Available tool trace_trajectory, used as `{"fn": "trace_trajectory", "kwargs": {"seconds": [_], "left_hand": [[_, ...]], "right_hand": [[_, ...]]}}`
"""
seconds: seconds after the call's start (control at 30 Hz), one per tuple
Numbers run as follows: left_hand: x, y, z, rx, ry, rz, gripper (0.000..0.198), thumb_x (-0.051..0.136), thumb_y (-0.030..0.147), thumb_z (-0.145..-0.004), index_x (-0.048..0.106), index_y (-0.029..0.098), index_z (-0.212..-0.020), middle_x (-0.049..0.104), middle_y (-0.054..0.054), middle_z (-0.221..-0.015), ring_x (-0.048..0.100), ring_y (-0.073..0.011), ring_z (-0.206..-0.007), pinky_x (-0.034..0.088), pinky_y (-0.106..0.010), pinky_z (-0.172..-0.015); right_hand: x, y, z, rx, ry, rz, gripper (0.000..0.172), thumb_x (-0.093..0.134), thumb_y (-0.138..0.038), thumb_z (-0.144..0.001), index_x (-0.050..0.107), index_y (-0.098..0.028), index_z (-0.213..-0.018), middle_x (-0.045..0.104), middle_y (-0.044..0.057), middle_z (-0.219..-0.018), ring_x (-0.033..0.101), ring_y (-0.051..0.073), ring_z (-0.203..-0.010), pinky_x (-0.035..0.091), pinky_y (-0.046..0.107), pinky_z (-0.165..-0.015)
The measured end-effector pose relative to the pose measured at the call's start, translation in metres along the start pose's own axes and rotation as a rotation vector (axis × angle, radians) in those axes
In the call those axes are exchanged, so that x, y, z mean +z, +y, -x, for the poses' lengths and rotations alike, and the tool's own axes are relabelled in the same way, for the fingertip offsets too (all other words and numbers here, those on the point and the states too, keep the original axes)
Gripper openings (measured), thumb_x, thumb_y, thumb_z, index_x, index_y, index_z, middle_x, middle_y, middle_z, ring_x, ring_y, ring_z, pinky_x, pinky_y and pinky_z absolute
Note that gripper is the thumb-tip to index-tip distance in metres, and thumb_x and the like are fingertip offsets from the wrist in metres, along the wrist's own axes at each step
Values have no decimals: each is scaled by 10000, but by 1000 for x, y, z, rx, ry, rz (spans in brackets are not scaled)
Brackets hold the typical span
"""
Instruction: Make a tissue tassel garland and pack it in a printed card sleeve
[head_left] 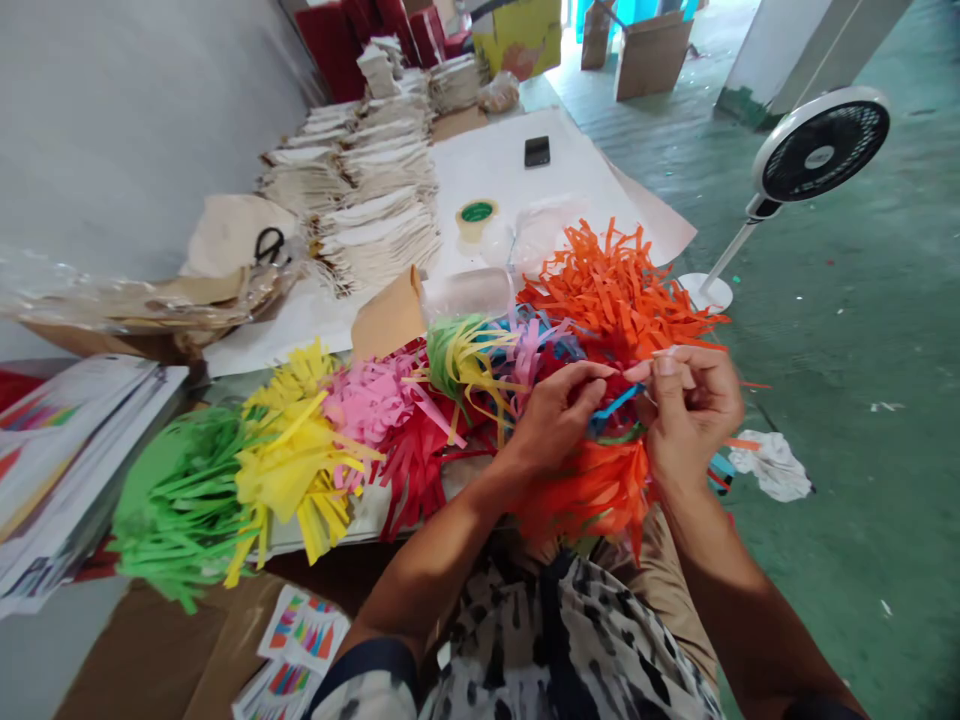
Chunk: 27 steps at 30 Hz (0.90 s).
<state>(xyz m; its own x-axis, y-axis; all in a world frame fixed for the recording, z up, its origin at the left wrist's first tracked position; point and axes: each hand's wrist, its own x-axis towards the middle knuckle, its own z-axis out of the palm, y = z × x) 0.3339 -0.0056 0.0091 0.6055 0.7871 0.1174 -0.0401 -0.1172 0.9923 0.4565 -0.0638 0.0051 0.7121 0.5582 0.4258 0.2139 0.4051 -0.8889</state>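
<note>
My left hand (555,415) and my right hand (690,405) are both pinched shut over my lap, holding thin paper strips. A blue strip (616,403) runs between them. Under the hands lies a bundle of orange strips (592,490). A bigger heap of orange strips (619,285) sits just beyond. To the left stretch bunches of cut paper: mixed green and yellow (461,355), red (416,460), pink (367,400), yellow (296,460) and green (180,510).
A clear plastic bottle (469,293) lies behind the strips, with a roll of tape (476,216), a phone (537,151), scissors (268,243) and stacks of cloth bags (375,200). A white fan (814,150) stands on the green floor at right, near crumpled paper (772,465). Printed sheets (67,450) lie at left.
</note>
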Motion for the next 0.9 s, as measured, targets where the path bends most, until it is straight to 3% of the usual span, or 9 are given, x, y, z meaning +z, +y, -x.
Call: {"fn": "trace_trajectory", "kwargs": {"seconds": [0.1,0.2,0.33,0.43,0.47,0.53,0.63,0.77,0.9], "left_hand": [[8,-13,3,64,-105,8,309,652,333,-979,763,224,-1247,738,-100,-1328,661,-264,-1285,463,-402,-1186],[6,-16,3,17,-220,79,396,687,325,-950,743,230,-1331,745,-101,-1336,661,-281,-1305,486,-436,-1182],[-27,12,6,65,-119,3,341,643,342,-1000,759,290,-1317,693,-70,-1458,606,-277,-1397,461,-457,-1201],[-61,41,7,177,-23,-308,248,622,316,-1022,810,307,-1183,759,-74,-1289,671,-243,-1254,488,-401,-1120],[-71,47,8,193,-54,-406,218,635,299,-1013,821,306,-1127,782,-68,-1191,704,-228,-1137,510,-373,-1047],[-84,50,9,228,-236,-583,192,652,229,-984,829,292,-1020,795,-49,-1009,709,-203,-952,509,-329,-902],[-95,40,11,306,-485,-889,241,605,124,-968,804,249,-915,764,-52,-889,663,-200,-875,438,-306,-752],[-103,30,14,444,-563,-1282,208,595,124,-998,738,182,-857,710,-88,-925,614,-218,-885,363,-312,-661],[-108,29,14,556,-622,-1420,187,624,213,-1026,731,189,-875,689,-97,-1040,606,-219,-924,372,-321,-660]], "right_hand": [[1,2,2,-68,36,-18,178,723,-386,-982,618,-243,-963,601,-52,-676,534,120,-511,415,272,-497],[3,3,5,-164,104,-1,158,702,-362,-994,597,-254,-946,549,-60,-667,510,120,-506,384,277,-474],[3,5,7,-198,145,138,173,668,-393,-1009,597,-252,-938,546,-54,-683,477,115,-486,358,291,-468],[3,7,7,-194,143,187,191,664,-413,-1008,599,-252,-928,540,-46,-697,486,119,-506,376,306,-492],[3,8,8,-190,134,181,187,666,-409,-1007,603,-251,-929,541,-43,-694,488,121,-511,379,309,-496],[4,9,9,-183,118,167,180,671,-401,-1006,612,-246,-934,543,-42,-682,491,126,-513,380,313,-495],[4,10,10,-184,104,158,186,684,-394,-999,615,-234,-933,548,-44,-661,497,130,-504,365,314,-486],[3,11,11,-181,89,167,192,678,-391,-1005,622,-225,-929,563,-40,-676,491,118,-498,359,309,-481],[3,10,11,-194,71,187,183,674,-374,-1009,626,-217,-927,560,-36,-691,502,119,-522,364,310,-502]]}}
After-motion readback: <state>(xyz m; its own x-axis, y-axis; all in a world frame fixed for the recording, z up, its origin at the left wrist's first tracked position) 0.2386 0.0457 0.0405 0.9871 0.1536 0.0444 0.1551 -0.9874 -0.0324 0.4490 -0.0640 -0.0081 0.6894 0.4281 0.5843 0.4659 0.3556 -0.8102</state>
